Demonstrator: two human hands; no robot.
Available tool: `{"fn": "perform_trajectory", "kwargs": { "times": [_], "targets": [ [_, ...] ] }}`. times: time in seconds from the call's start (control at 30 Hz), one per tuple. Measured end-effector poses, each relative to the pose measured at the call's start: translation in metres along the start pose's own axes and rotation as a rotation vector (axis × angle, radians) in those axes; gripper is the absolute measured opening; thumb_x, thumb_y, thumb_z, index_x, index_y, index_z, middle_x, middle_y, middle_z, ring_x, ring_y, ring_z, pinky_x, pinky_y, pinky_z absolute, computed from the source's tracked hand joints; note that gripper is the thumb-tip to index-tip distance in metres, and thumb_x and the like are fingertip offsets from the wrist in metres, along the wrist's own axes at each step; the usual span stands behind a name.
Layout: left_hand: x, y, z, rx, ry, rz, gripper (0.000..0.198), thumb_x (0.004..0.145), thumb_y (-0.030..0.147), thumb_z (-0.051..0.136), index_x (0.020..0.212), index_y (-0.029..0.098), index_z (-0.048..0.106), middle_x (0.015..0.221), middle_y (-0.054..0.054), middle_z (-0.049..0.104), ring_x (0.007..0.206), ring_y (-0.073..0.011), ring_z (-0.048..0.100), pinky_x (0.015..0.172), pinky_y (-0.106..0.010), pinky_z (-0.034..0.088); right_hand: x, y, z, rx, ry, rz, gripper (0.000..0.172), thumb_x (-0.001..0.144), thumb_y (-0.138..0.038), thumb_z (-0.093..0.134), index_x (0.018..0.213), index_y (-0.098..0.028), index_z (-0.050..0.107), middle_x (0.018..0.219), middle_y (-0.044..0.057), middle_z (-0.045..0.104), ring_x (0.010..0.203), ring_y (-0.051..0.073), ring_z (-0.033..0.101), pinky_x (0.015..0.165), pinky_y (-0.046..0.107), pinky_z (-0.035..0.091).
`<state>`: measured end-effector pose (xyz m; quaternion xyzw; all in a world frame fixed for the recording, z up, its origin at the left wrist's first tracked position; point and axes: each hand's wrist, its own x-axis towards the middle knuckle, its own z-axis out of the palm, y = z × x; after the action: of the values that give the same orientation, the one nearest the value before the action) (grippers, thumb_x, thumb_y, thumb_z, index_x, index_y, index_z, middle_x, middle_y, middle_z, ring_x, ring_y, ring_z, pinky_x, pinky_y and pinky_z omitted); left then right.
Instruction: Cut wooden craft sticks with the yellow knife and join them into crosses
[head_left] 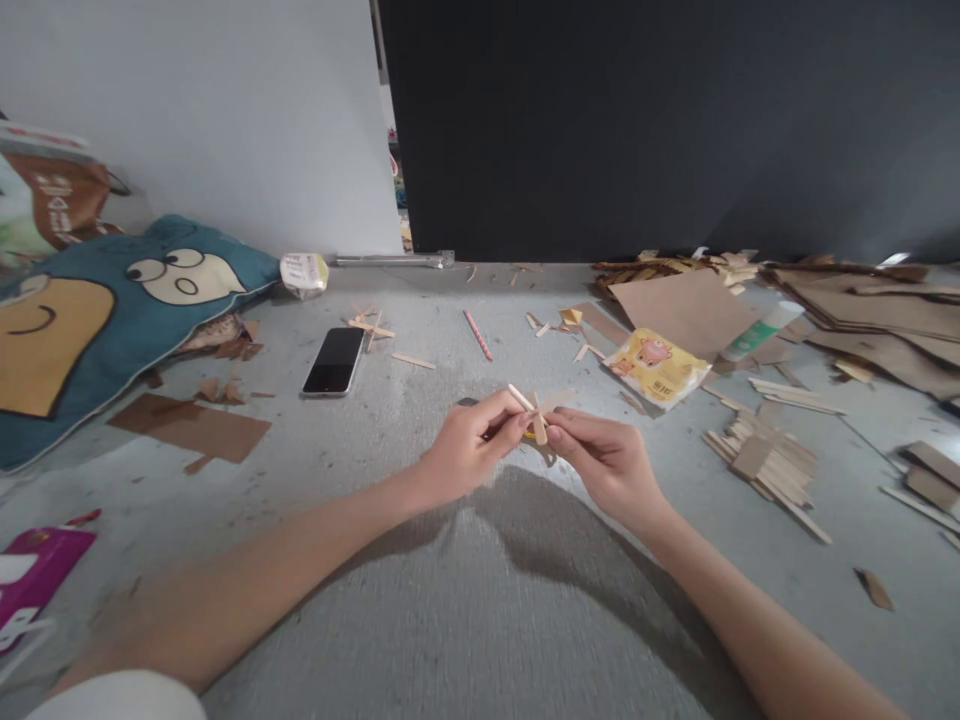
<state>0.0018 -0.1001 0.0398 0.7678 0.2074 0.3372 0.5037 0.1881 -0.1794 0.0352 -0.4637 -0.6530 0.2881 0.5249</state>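
In the middle of the view, over the grey table, both hands meet around a few small wooden craft sticks [538, 424] that cross each other. My left hand [469, 447] pinches them from the left, thumb against fingers, and one stick points up and away. From the right, my right hand [606, 456] grips the other side of the same pieces between thumb and fingers. A bit of yellow and a darker object show just behind and under the fingertips, too covered to make out.
A phone [332, 362] and a red-and-white pencil-like stick [478, 335] lie beyond my hands. Rightward are a yellow packet [657, 369], a glue stick [762, 332], a pile of craft sticks [787, 462] and cardboard [870, 310]. A blue pillow [142, 310] lies left, near brown cardboard scraps [191, 425].
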Motion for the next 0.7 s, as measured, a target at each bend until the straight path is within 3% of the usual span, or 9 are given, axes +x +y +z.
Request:
{"fn": "perform_trajectory", "kwargs": {
  "times": [0.37, 0.7],
  "targets": [
    [0.001, 0.006, 0.003, -0.228, -0.070, -0.083, 0.034, 0.103, 0.052, 0.054, 0.097, 0.020, 0.061, 0.064, 0.005, 0.041, 0.056, -0.0099, 0.036, 0.054, -0.026, 0.031, 0.002, -0.002, -0.004, -0.024, 0.014, -0.020, 0.036, 0.101, -0.048, 0.060, 0.085, -0.021, 0.078, 0.069, 0.003, 0.059, 0.064, 0.016, 0.051, 0.058, 0.030, 0.041],
    [-0.003, 0.011, 0.006, -0.043, 0.031, -0.035, 0.036, 0.105, 0.051, 0.049, 0.095, 0.019, 0.062, 0.063, 0.004, 0.045, 0.056, -0.0112, 0.039, 0.054, -0.027, 0.032, 0.002, -0.005, 0.001, -0.022, 0.024, -0.004, 0.038, 0.103, -0.048, 0.057, 0.083, -0.020, 0.075, 0.068, 0.002, 0.055, 0.063, 0.016, 0.047, 0.058, 0.030, 0.038]
  ]
}}
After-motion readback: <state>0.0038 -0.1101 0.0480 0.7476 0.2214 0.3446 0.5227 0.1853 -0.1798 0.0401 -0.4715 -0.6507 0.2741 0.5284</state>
